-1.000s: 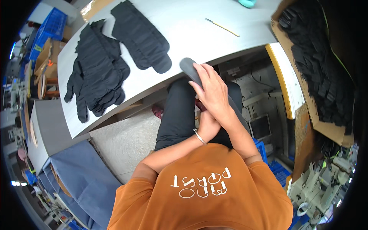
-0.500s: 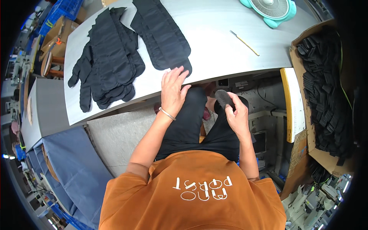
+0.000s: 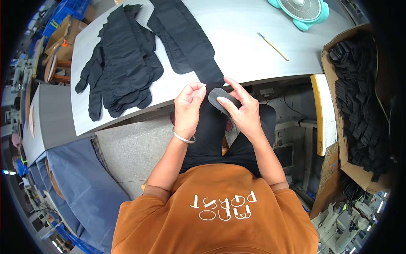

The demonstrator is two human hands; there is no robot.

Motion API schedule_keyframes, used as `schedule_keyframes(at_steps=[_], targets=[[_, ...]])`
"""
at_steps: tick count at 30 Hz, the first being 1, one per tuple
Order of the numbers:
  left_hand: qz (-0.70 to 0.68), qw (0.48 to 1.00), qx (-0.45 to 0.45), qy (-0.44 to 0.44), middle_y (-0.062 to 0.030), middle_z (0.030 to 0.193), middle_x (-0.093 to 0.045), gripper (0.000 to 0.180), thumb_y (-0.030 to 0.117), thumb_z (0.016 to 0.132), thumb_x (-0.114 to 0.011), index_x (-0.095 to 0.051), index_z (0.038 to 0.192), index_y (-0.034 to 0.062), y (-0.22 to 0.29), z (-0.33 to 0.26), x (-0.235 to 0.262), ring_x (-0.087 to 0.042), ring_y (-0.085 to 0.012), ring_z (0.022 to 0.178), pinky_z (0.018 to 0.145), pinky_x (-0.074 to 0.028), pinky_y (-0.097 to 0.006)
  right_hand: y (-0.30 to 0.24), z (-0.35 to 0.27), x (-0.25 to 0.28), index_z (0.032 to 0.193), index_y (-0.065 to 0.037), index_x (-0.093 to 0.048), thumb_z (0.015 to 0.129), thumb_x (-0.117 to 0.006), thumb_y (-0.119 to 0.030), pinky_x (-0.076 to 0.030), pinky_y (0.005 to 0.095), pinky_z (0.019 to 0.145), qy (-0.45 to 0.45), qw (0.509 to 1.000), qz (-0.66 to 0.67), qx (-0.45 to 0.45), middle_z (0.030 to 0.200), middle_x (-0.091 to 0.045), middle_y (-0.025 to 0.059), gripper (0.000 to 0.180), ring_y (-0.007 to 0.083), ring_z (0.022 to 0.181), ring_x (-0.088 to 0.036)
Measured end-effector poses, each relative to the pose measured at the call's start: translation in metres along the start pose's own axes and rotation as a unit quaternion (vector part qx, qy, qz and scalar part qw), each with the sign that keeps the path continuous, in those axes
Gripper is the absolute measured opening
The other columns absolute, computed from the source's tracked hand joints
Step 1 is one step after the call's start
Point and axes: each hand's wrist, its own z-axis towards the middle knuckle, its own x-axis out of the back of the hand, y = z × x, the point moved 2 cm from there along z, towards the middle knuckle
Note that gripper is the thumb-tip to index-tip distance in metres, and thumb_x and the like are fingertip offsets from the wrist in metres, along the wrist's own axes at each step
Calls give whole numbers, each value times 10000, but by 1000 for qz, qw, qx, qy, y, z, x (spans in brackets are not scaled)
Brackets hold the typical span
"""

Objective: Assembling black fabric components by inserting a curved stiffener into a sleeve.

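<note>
- We see our right hand (image 3: 243,111) holding a small grey oval pad (image 3: 220,98). The thumb presses on top of the pad and the fingers curl behind it.
- The grey pad sits just off the near edge of the grey table (image 3: 253,63), over our lap. It touches the end of a long black cloth strip (image 3: 186,42) that hangs over that edge.
- Our left hand (image 3: 188,108) is just beside the pad, on its left side. Its fingers are bent in, and the fingertips pinch at the black strip right by the pad. We cannot tell if they touch the pad too.
- A thin silver bracelet (image 3: 184,137) goes around our left wrist.
- The black strip lies across the middle of the table, from the far edge to the near edge.
- A pile of black gloves (image 3: 122,63) lies on the left part of the table, near its left edge, fingers pointing at the near left corner.
- A thin yellow stick (image 3: 272,45) lies on the right part of the table, well apart from our hands.
- A small teal fan (image 3: 302,10) stands at the far right corner of the table.
- A cardboard box (image 3: 334,139) full of black pieces (image 3: 359,97) stands past the right edge of the table.
- We wear an orange shirt (image 3: 215,211) and black trousers (image 3: 211,135).
</note>
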Motion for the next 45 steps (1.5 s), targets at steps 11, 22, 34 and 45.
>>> schedule_keyframes(at_steps=[11,22,34,45], targets=[[-197,943,247,-103,-91,1136,-679,277,176,996,-596,-613,1207,-2,-9,-10,40,-661,-165,1013,940,-531,-343,6,2,-14,1202,-58,-674,812,-786,-101,-481,223,692,-98,987,116,-51,775,-619,-9,408,57,738,-569],[-152,923,283,-209,-25,1012,-660,211,138,951,-652,-620,1128,27,-1,-14,34,-620,-93,872,792,-514,-257,-5,-9,-8,1175,-49,-666,794,-786,-55,-503,233,719,-102,982,152,-53,833,-644,13,399,71,801,-610],[-171,913,305,-209,-43,1128,-641,281,201,974,-634,-596,1201,41,4,-28,12,-617,-128,1027,895,-519,-311,10,-9,3,938,-4,-640,804,-782,-25,-510,214,664,-110,983,136,-56,827,-678,28,196,65,744,-622],[-122,922,294,-218,-17,1068,-647,261,214,970,-643,-601,1165,45,6,-30,19,-603,-101,974,852,-497,-271,9,-11,7,985,1,-659,810,-767,-20,-511,207,607,-132,988,68,-51,816,-661,15,207,47,714,-603]])
